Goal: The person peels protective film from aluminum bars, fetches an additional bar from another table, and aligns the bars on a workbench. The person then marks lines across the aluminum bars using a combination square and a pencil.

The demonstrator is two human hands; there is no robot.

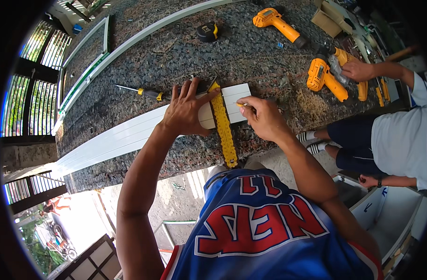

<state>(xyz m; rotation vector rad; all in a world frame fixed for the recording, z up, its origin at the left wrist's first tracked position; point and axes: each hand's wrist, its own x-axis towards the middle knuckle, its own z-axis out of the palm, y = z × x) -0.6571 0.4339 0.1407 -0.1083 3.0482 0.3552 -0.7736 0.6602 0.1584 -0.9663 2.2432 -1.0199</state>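
Observation:
A long white slatted panel [129, 133] lies across the speckled tabletop, and a yellow measuring square [223, 128] crosses it near its right end. My left hand [187, 111] rests on the panel with fingers spread, its thumb side touching the upper part of the square. Just right of the square, my right hand [264, 119] is closed around a short yellow pencil [242, 104]. The pencil's tip is at the panel's surface. A screwdriver [145, 93] with a black and yellow handle lies beyond the panel, left of my left hand.
Two orange cordless drills [274, 22] [323, 79] and a tape measure [207, 32] lie on the table [176, 60]. White frame pieces [124, 43] stretch along its far left. At right, another person's hand [358, 71] is by more tools. An open white cabinet [386, 214] stands lower right.

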